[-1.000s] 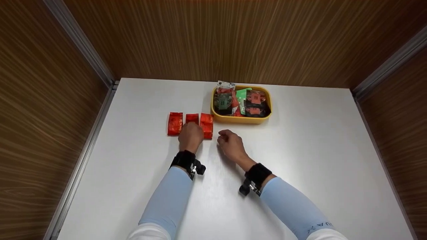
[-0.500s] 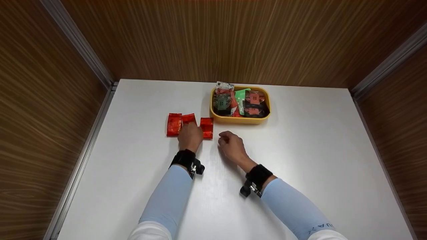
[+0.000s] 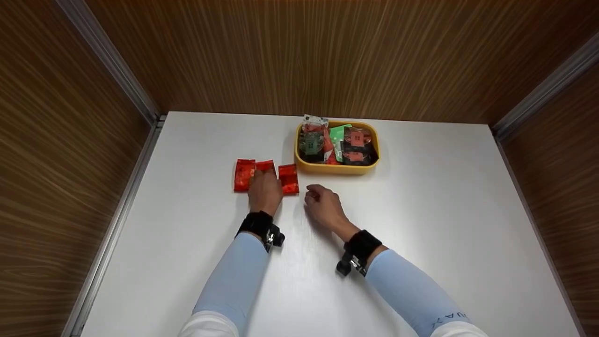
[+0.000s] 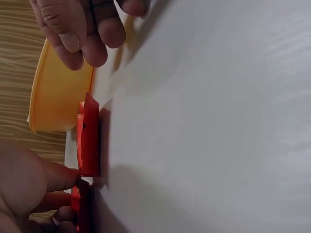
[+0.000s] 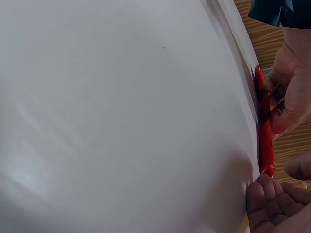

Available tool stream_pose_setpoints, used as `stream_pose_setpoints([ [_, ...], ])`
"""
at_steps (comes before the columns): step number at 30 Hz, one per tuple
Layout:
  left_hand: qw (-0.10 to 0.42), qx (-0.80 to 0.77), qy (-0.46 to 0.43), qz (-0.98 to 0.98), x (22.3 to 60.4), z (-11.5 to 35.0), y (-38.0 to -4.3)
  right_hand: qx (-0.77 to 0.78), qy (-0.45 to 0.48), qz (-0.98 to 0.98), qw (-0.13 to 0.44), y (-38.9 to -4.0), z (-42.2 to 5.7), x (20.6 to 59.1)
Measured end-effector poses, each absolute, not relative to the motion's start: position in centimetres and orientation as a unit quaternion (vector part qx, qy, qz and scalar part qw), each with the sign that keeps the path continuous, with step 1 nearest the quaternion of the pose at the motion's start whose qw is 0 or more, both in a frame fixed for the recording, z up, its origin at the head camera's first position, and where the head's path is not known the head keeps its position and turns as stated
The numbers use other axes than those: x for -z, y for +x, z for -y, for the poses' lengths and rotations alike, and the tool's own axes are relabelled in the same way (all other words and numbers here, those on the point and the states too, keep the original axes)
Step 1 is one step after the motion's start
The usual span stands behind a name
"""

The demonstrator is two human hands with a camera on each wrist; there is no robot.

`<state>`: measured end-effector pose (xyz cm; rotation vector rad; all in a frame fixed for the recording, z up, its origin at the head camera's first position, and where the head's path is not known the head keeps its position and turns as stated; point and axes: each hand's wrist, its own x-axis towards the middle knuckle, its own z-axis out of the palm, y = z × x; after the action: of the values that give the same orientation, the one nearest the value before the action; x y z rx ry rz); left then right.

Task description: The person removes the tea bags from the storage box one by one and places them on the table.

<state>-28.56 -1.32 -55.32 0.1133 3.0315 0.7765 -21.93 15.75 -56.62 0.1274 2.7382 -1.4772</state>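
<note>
Three small red packets lie in a row on the white table in the head view. My left hand [image 3: 265, 192] is over the middle packet [image 3: 265, 164], its thumb and fingers pinching it; the hand hides the packet's near part. That packet touches or slightly overlaps the left packet [image 3: 243, 175]. Slightly apart on the other side lies the right packet [image 3: 288, 179], seen on its edge in the left wrist view [image 4: 89, 141] beside my thumb. My right hand [image 3: 324, 206] rests near the table to the right of the packets, fingers loosely curled, holding nothing.
Behind the right hand stands a yellow box [image 3: 337, 169] filled with green, black and red packets, one sticking up over its back left rim. Wood-grain panels [image 3: 299, 61] enclose the back and sides of the white table [image 3: 421, 196].
The middle red packet has shifted left against the left packet, with my left hand moving slightly left. The right packet has turned and moved slightly. My right hand has stayed nearly still.
</note>
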Motion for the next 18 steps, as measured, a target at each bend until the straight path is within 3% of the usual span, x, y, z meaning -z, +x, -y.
stream_pose_setpoints([
  [6,-0.006,-0.229,0.062,-0.972,55.2,1.5,-28.3,0.465,0.027,-0.884,0.046,-22.5,-15.0,56.2],
  [18,0.057,-0.229,0.066,-0.970,54.6,1.7,-28.2,0.458,0.007,-0.888,0.050,-22.7,-14.3,56.2],
])
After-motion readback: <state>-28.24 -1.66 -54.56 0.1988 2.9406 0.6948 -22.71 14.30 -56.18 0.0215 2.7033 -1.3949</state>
